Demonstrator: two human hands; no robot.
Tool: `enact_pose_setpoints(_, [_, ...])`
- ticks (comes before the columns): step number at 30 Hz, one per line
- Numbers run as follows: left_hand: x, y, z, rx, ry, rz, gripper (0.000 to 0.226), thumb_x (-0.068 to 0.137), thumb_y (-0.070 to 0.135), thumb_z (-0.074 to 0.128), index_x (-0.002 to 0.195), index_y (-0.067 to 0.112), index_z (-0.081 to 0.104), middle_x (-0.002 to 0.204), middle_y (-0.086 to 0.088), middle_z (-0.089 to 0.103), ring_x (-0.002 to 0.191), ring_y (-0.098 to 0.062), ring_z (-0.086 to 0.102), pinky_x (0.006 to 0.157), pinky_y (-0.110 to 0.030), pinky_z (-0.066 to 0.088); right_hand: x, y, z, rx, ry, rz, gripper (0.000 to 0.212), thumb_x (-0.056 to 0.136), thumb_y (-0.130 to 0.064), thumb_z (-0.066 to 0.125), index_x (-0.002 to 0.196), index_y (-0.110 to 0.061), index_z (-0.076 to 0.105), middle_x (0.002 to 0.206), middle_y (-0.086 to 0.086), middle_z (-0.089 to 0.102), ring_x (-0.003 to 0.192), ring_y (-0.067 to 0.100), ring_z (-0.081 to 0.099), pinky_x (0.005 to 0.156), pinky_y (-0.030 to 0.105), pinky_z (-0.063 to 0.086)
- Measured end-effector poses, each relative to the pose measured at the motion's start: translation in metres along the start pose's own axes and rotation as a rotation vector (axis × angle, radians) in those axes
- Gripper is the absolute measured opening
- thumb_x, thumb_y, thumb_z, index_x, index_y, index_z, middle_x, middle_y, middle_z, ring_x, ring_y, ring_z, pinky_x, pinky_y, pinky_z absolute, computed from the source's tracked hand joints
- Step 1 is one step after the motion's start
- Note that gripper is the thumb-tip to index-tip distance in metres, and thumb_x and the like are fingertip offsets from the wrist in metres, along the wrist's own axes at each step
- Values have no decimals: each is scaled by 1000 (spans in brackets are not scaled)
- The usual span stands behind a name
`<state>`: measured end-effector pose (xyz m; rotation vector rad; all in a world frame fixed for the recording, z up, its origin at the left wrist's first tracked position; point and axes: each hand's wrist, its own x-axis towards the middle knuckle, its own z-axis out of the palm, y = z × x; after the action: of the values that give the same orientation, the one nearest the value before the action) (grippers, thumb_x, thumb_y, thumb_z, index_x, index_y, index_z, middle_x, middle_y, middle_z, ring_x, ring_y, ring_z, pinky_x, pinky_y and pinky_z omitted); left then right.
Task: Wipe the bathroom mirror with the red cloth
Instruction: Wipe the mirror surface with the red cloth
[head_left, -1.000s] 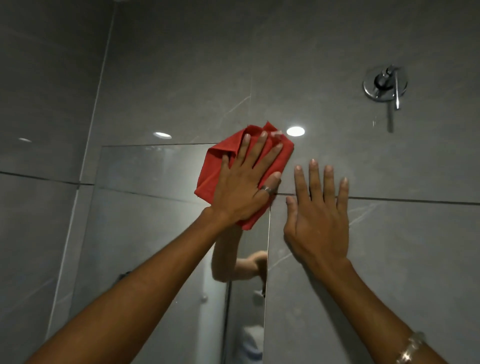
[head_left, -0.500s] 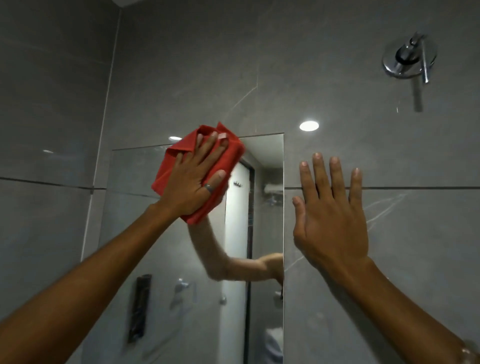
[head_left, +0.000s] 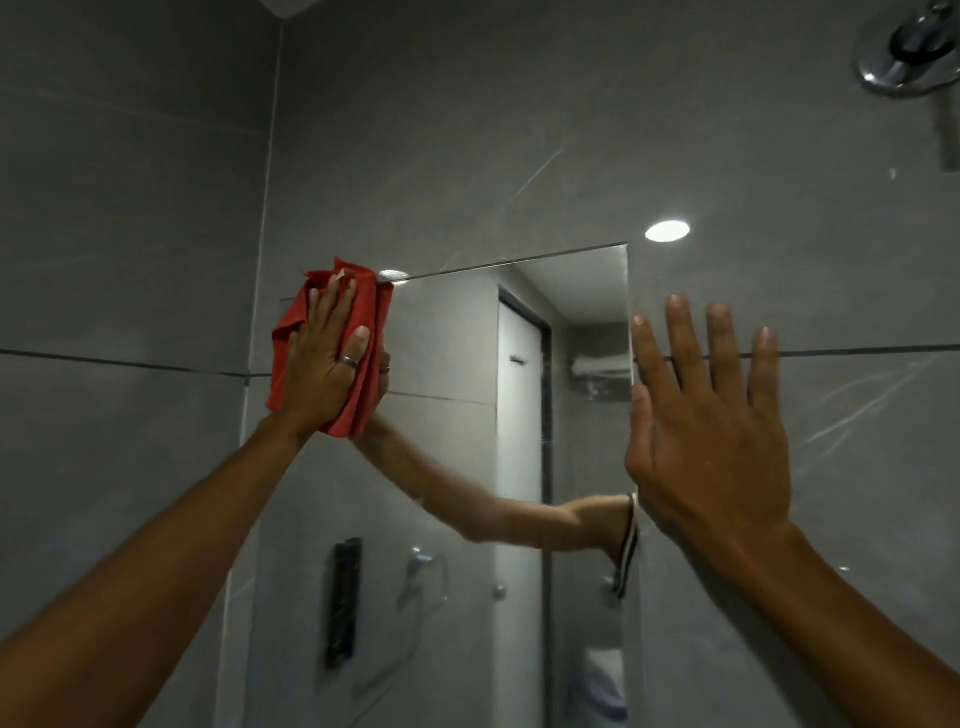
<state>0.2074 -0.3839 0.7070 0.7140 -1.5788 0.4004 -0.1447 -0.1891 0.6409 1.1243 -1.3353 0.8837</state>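
A frameless mirror (head_left: 452, 353) is fixed to the grey tiled wall. My left hand (head_left: 324, 358), with a ring on one finger, presses the crumpled red cloth (head_left: 363, 374) flat against the mirror's upper left corner. My right hand (head_left: 706, 431) is spread open, palm against the tiles just right of the mirror's right edge, thumb at that edge. The mirror reflects both my forearms, a white door and wall fittings.
A chrome wall valve (head_left: 909, 52) sticks out at the top right, above my right hand. A round light reflection (head_left: 667, 230) shines on the tile above the mirror's right corner. The side wall (head_left: 119, 260) meets the mirror wall at the left.
My left hand has slid the red cloth leftward along the mirror's top edge, from the right corner to the left corner. My right hand has stayed flat on the tiles.
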Motion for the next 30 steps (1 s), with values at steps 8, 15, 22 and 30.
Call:
enact_pose_setpoints(8, [4,-51,-9,-6,105,-222,59,109,44,30,164,30,13,173,9,4,159,-16,-2,130,-49,4,0,-4,1,21,4,10,68,106,-42,21,169,-20,5,177,12,-3,163,33,-5,131,60,1])
enact_pose_setpoints(15, [-26,-34,2,36,82,-195,62,106,50,22,164,32,7,173,5,-1,160,-20,-6,129,-52,-1,1,-7,-2,17,-24,30,69,107,-44,19,169,-22,-1,177,11,-8,163,34,-7,131,59,-1])
enact_pose_setpoints(22, [-102,8,25,155,-104,155,66,105,48,27,164,26,8,172,2,-3,160,-25,-4,124,-59,9,-3,-7,-8,26,-83,45,67,109,-46,16,169,-22,-1,177,10,-7,163,33,-7,131,60,0])
enact_pose_setpoints(30, [-132,19,31,146,103,-373,67,105,52,15,163,19,15,172,-10,9,159,-30,4,128,-57,3,-72,-8,-12,32,-166,4,71,107,-54,6,169,-21,2,177,10,-6,163,33,-6,131,60,3])
